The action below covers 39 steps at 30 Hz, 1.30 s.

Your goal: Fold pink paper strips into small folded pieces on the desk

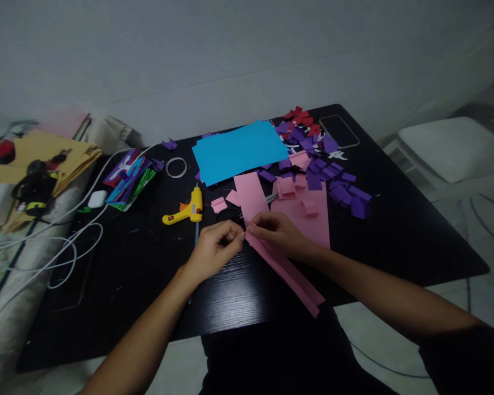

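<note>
The left hand (216, 245) and right hand (275, 233) pinch the pink strip (288, 272) in folding; any next crease needs aligned edges.

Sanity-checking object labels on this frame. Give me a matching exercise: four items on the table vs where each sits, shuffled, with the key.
Things:
1. glue gun
2. phone
3. tape ring
4. pink strip

Places:
a. pinched between left hand and right hand
b. just left of the blue sheet
c. far right corner of the table, by red scraps
d. just beyond the left hand

Pairs: 1-d, 2-c, 3-b, 4-a
</note>
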Tool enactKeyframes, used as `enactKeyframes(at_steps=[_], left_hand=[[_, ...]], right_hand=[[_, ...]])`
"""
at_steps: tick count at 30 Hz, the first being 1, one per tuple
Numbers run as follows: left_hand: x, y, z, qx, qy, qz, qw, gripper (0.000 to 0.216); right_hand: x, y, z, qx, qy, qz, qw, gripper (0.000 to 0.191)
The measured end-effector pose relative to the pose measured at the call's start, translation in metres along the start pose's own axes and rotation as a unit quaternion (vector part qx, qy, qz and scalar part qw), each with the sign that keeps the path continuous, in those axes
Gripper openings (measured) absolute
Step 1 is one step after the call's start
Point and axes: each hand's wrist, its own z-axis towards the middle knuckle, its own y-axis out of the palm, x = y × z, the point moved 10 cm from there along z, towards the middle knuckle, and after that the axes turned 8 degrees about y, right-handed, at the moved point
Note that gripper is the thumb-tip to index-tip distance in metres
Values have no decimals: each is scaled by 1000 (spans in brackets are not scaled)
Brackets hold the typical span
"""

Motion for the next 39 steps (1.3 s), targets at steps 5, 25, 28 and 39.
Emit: enactKeyframes(at_steps=[5,25,28,39], left_hand=[[-2,-3,0,12,-11,-7,1000,16],[-19,-10,-4,20,-75,-24,997,23],[-21,-10,-5,19,-82,-21,996,23],[-25,1,-4,32,-142,-107,983,24]], right_hand=[[0,0,-1,7,1,4,1000,22],[12,20,-4,-118,68,50,989,33],[13,20,-4,-116,73,47,989,32],[17,26,-6,-124,93,55,986,32]])
